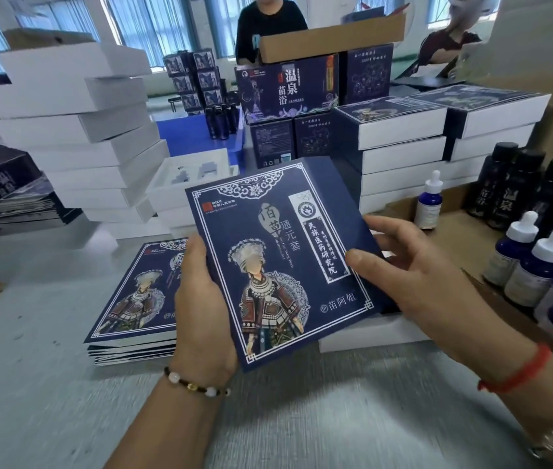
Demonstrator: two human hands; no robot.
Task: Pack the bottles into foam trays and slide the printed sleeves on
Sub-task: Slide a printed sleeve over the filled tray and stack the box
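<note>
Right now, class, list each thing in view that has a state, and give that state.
Printed sleeve: held up, tilted.
Left hand: grips sleeve's left edge.
Right hand: holds sleeve's right edge.
Flat sleeves: stacked.
Foam tray: open, no bottles.
Dropper bottles: capped, upright.

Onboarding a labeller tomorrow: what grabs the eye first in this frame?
The dark blue printed sleeve with its costumed figure fills the centre, held up between the left hand at its left edge and the right hand at its right edge. Just left of it on the grey table lies a stack of flat sleeves with the same print. At the right edge stand white-capped dropper bottles.
</note>
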